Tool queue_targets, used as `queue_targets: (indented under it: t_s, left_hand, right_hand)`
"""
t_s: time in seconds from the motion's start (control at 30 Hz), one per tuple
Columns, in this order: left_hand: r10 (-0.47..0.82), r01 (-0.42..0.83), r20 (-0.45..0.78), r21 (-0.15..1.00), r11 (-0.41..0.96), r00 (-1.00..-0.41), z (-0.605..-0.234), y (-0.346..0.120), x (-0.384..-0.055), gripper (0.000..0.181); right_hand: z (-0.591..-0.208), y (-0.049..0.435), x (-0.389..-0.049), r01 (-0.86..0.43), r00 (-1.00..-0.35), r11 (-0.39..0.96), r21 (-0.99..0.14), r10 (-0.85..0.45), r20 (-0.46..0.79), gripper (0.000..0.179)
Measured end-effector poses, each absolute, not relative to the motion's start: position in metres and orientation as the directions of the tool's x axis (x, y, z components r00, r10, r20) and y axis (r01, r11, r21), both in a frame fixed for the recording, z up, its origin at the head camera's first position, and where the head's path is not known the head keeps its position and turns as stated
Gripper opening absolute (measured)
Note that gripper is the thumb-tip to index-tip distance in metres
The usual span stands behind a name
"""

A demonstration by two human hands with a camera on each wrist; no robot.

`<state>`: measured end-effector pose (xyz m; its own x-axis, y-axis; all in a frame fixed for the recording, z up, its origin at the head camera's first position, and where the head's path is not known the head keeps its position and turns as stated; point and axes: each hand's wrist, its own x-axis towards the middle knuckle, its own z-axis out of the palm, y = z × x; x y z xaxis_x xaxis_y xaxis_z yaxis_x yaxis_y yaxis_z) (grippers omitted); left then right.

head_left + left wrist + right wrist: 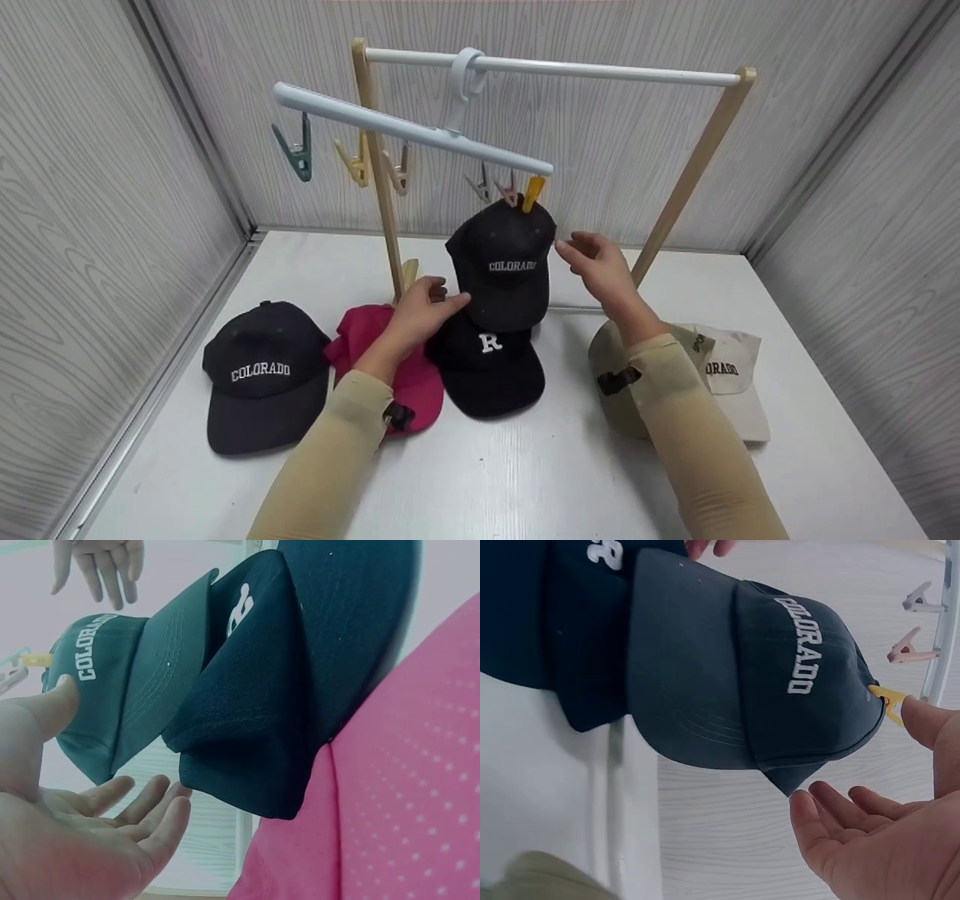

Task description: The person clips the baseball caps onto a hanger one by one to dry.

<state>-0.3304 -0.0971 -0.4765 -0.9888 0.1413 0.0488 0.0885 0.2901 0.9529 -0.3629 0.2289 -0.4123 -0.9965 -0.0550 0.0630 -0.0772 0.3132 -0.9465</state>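
Observation:
A black COLORADO cap point(499, 241) hangs by its crown from a yellow clip point(533, 193) at the low end of a tilted light-blue clip hanger point(420, 133). My left hand point(421, 313) is at the cap's lower left side, fingers loosely spread, thumb beside the cap. On the other side my right hand point(602, 271) has relaxed, parted fingers; in the right wrist view its fingertips point(804, 814) are near the cap's back edge and its thumb near the clip. Neither hand grips anything. Below the hanging cap lies a black cap with a white R point(495, 382), its top overlapped by the brim.
The hanger hooks on a white rod point(600, 71) between wooden posts. Several unused clips, such as a green one point(300, 157), dangle from it. Another COLORADO cap point(266, 345) and a pink cap point(424, 390) lie left; olive point(611, 360) and off-white caps point(739, 360) lie right.

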Motion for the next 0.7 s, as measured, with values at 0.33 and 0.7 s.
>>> queue_targets:
  t_s: [0.33, 0.7]
  left_hand:
    - [0.13, 0.065, 0.024, 0.945, 0.319, -0.991, -0.48, -0.099, -0.317, 0.079]
    - [0.111, 0.113, 0.079, 0.934, 0.338, -0.991, -0.489, -0.095, -0.305, 0.076]
  right_hand:
    - [-0.438, 0.216, -0.332, -0.055, -0.999, 0.362, -0.931, -0.02, 0.051, 0.08]
    - [-0.458, 0.202, -0.31, -0.046, -0.999, 0.435, -0.9, -0.02, 0.041, 0.08]
